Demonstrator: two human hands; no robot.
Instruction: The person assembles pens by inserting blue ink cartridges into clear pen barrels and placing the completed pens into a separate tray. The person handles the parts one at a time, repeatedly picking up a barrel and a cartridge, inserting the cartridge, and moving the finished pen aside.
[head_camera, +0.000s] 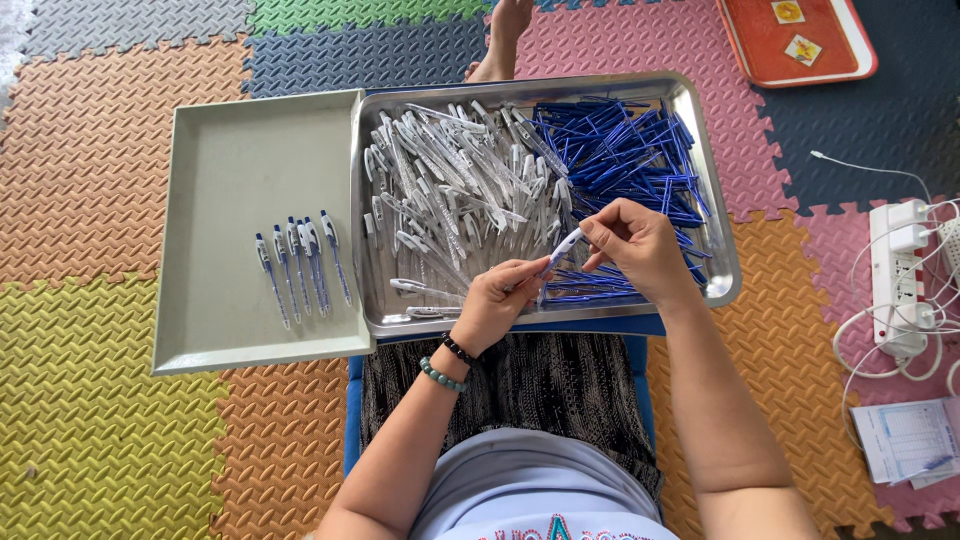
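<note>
The person is mid-assembly, it seems: the left hand (492, 303) pinches the lower end of a clear pen barrel (557, 252) while the right hand (640, 245) closes fingertips on its upper tip — just above the steel tray (722, 285). Next probably calls for seating the part squarely. Blue refills (620, 150) lie beyond the fingers, finished pens (300, 262) well left on the grey tray (230, 150) — with room beside them.

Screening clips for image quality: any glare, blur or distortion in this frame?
Head view: even daylight, soft shadows; mild glare on the steel tray's rim; clear barrels merge into a shiny mass; the pen between left hand and right hand is slightly soft; the grey tray edges bow a little from the wide lens.
</note>
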